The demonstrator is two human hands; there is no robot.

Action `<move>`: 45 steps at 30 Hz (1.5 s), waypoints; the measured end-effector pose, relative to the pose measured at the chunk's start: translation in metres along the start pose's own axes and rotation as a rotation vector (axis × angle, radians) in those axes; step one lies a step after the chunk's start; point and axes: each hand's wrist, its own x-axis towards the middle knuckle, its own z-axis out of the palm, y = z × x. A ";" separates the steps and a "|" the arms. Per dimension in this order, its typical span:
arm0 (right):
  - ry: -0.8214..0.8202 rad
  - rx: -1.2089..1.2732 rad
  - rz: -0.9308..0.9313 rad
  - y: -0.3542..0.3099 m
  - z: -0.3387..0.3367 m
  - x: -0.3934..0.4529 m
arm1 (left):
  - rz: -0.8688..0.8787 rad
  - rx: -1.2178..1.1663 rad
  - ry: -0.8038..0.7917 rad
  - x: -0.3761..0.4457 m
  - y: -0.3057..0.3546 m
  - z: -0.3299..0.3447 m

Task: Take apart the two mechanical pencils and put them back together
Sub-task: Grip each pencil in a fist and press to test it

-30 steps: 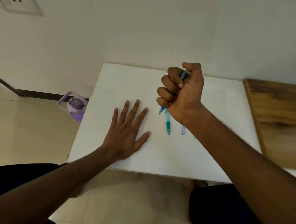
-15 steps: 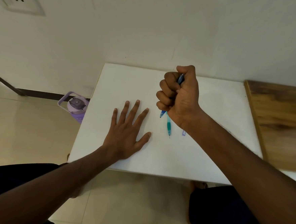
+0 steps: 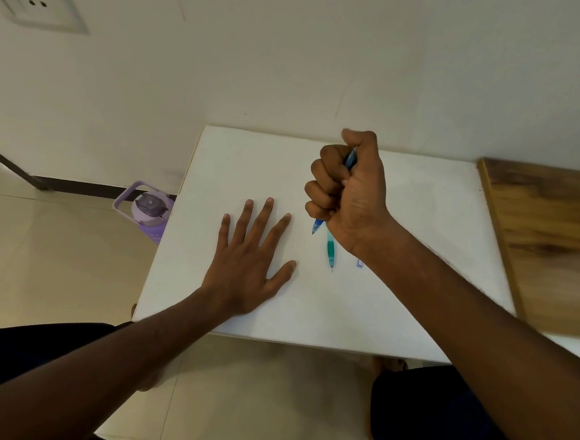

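- Pencils came first: the blue mechanical pencil (image 3: pixel 350 159) stood nearly upright inside the right hand (image 3: pixel 350 193), its tip (image 3: pixel 316 227) poking out below the little finger, just above the white table (image 3: pixel 420 208).
- The right hand gripped it in a full fist, fingers curled tight around the barrel and thumb on top near its upper end.
- The teal mechanical pencil (image 3: pixel 329 249) lay flat on the table just beside that wrist, its thin point toward the near edge.
- A small pale purple piece (image 3: pixel 359 263) lay close by, half hidden by the forearm; what it was could not be told.
- The left hand (image 3: pixel 248 261) rested flat on the table with fingers spread, holding nothing.
- As a judgement, the teal pencil looked whole, and which stage the blue one had reached could not be told.
- Beyond the table a purple bottle (image 3: pixel 148 210) stood on the floor, and a wooden surface (image 3: pixel 551 238) adjoined the right side.
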 end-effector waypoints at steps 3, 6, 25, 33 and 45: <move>-0.009 -0.010 -0.002 0.000 0.002 -0.001 | 0.000 0.002 -0.001 0.000 0.001 -0.001; -0.005 0.003 -0.001 0.001 0.003 -0.002 | 0.003 0.001 0.009 0.000 0.000 0.000; -0.049 -0.002 0.017 0.004 0.004 -0.004 | -0.029 0.033 0.042 0.003 0.001 0.004; -0.059 0.029 0.005 0.004 0.003 -0.003 | -0.027 0.020 0.038 0.004 0.001 0.006; -0.034 0.020 -0.008 0.003 0.002 -0.002 | -0.036 0.028 0.023 0.004 0.001 0.005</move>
